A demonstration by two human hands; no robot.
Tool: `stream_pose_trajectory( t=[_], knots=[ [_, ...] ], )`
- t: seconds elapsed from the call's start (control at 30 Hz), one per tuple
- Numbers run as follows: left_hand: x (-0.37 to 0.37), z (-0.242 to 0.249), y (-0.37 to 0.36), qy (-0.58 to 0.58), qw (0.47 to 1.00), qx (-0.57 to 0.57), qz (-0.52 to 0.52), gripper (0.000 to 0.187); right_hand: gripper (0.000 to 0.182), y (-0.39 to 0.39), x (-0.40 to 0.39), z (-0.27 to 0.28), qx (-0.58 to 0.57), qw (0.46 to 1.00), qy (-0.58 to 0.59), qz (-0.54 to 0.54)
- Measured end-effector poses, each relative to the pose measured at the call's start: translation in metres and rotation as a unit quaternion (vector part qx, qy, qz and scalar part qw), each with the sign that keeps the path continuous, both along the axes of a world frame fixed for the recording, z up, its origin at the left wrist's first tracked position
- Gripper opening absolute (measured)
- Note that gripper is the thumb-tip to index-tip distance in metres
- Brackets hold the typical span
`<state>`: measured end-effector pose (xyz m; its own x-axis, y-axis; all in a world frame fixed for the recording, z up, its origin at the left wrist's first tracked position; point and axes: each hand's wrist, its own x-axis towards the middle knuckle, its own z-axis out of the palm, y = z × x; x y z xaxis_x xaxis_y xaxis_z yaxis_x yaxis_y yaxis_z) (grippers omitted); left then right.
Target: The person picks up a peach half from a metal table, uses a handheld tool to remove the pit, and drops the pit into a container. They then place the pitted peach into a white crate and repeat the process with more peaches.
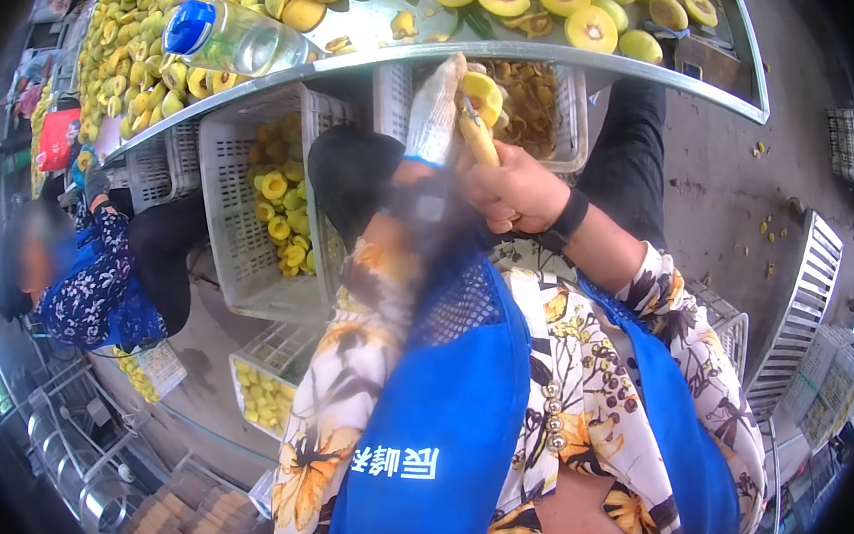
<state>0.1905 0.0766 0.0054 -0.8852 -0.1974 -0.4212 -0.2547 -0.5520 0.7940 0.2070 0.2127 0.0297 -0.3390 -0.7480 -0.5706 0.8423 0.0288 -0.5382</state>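
My left hand (438,115), in a white glove with a blue cuff edge, is closed around a yellow peach half (482,99) in front of the metal table's edge. My bare right hand (516,190), with a black band on its wrist, grips a small pitting tool by its yellowish handle (478,140). The tool's metal end meets the fruit beside my gloved fingers. How deep it goes I cannot make out. Below both hands stands a white crate (570,140) holding brown scraps and pits.
Many halved peaches cover the metal table (378,25), where a blue-capped water bottle (234,38) lies on its side. A white crate (228,222) of yellow halves stands at left, near another seated person (97,283). Slatted crates (796,298) stand at right.
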Motion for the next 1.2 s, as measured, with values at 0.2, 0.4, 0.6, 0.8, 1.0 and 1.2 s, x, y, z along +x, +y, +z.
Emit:
stream_pose_trajectory(
  t=[0.2, 0.4, 0.6, 0.8, 1.0, 1.2],
  knots=[
    [0.0, 0.006, -0.001, -0.054, 0.996, 0.05, 0.051, 0.042, 0.013, -0.005, 0.0, -0.008, -0.099, 0.991, -0.087, -0.022],
    [0.04, -0.013, -0.12, 0.008, 0.946, 0.272, 0.174, 0.045, 0.026, -0.024, 0.014, -0.019, -0.017, 0.942, 0.334, 0.027],
    [0.091, 0.047, -0.201, -0.168, 0.67, -0.666, 0.281, 0.044, 0.038, -0.022, -0.014, -0.018, 0.292, 0.832, 0.449, 0.144],
    [-0.049, 0.05, -0.138, 0.005, 0.639, -0.766, 0.065, 0.039, 0.035, -0.019, -0.011, -0.014, 0.291, 0.816, 0.482, 0.133],
    [-0.149, -0.005, -0.098, -0.043, 0.651, -0.757, 0.03, 0.041, 0.033, 0.007, -0.008, -0.007, 0.275, 0.841, 0.464, 0.042],
    [-0.102, 0.014, -0.103, 0.04, 0.785, -0.617, 0.042, 0.045, 0.038, 0.005, -0.033, -0.009, 0.27, 0.793, 0.534, -0.113]
  ],
)
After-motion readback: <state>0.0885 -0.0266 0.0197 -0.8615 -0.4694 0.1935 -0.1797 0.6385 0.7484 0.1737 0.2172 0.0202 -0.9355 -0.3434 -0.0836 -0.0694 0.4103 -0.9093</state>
